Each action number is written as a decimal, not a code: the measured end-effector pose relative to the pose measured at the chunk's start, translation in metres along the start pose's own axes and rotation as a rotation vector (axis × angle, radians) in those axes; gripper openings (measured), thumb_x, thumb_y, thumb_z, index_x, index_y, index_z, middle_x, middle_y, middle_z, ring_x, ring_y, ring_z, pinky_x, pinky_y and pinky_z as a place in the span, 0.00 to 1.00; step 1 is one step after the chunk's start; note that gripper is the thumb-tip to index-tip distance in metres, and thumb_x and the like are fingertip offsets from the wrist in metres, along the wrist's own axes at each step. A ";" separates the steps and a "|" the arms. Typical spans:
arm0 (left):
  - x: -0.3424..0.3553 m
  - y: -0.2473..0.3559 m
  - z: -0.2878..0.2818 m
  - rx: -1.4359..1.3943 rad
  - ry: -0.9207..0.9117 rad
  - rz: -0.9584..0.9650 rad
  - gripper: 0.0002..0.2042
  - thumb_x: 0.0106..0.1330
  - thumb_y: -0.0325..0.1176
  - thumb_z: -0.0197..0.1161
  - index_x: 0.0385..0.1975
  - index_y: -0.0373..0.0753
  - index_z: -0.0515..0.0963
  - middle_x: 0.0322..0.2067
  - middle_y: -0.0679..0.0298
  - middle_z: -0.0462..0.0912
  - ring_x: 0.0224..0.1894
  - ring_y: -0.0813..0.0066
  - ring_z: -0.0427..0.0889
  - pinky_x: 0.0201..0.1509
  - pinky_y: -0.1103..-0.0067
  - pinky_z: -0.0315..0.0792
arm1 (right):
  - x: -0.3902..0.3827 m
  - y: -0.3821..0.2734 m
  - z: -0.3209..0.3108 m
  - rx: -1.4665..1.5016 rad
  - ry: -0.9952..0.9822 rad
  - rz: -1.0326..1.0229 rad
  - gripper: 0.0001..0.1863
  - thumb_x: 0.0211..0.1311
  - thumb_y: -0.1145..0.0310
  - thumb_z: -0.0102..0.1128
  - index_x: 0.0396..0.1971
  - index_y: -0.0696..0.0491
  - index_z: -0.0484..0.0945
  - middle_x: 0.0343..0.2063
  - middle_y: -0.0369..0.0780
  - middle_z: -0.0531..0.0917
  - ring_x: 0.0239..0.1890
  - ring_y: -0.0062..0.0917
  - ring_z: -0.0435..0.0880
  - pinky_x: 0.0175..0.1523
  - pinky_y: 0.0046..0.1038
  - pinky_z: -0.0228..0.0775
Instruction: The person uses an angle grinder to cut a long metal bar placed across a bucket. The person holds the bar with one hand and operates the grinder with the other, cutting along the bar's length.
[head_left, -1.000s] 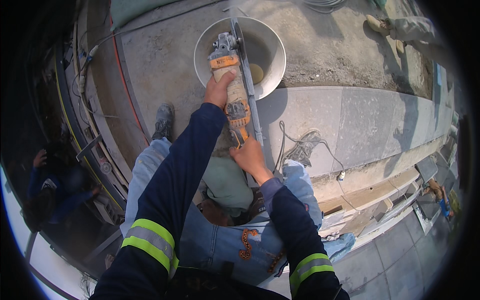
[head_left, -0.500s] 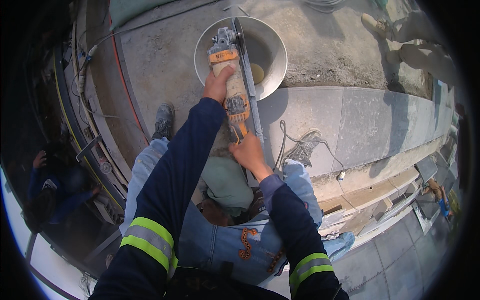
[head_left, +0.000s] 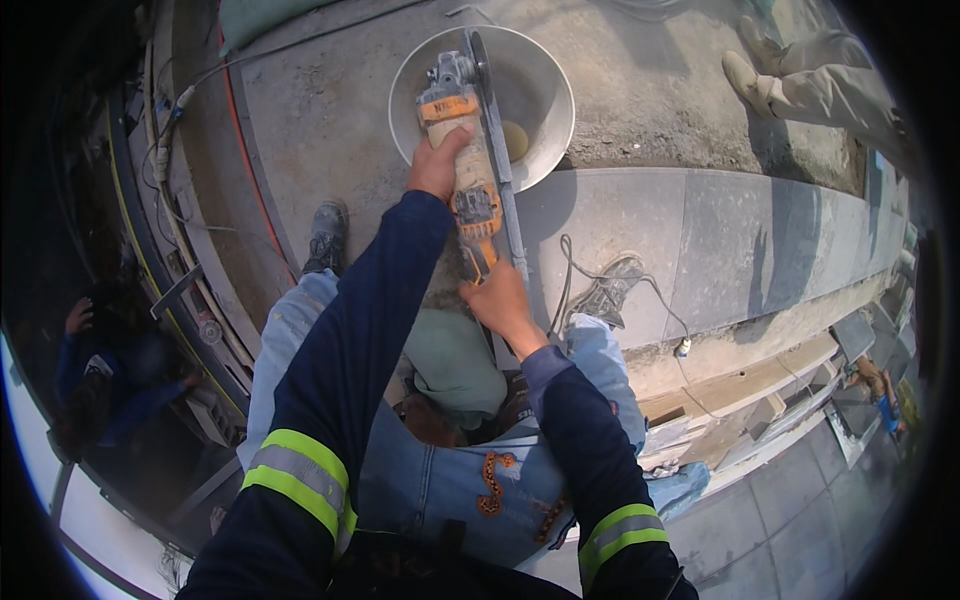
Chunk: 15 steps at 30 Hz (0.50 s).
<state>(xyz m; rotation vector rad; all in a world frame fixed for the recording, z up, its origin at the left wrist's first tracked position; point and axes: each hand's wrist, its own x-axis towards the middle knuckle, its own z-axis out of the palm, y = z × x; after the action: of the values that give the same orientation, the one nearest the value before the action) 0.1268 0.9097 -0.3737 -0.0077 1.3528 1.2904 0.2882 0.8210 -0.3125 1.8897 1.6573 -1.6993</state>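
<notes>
Both my hands are closed on a dusty orange angle grinder (head_left: 466,185). My left hand (head_left: 438,165) grips its body just behind the head, thumb over the top. Lower down, my right hand (head_left: 499,302) wraps the rear handle. The cutting disc (head_left: 482,68) stands edge-on at the far end, over a pale bucket (head_left: 556,140). A narrow grey slab strip (head_left: 508,205) runs alongside the grinder and reaches across the bucket's rim; whether the disc touches it I cannot tell. A round yellowish thing (head_left: 514,142) shows inside the bucket.
A green sack (head_left: 455,368) lies between my legs. A black cable (head_left: 653,288) passes my right boot (head_left: 608,290) on grey slabs (head_left: 735,235). Another person's legs (head_left: 830,95) stand far right. Wooden boards (head_left: 745,380) lie at right; a second person (head_left: 100,375) is at left.
At the far right, the other person's legs have shifted, with their feet now closer together. My hands and the grinder keep nearly the same place.
</notes>
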 end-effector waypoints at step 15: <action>-0.036 -0.020 -0.002 0.096 0.010 0.063 0.24 0.66 0.41 0.67 0.55 0.31 0.74 0.40 0.57 0.83 0.36 0.67 0.86 0.39 0.72 0.81 | -0.028 0.027 0.007 0.038 0.000 -0.026 0.30 0.51 0.69 0.71 0.52 0.70 0.73 0.36 0.62 0.84 0.45 0.57 0.84 0.50 0.44 0.77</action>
<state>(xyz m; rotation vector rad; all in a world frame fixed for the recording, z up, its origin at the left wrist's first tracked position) 0.1496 0.8775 -0.3624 0.0950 1.4324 1.2778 0.3095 0.7882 -0.3085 1.8923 1.6692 -1.7530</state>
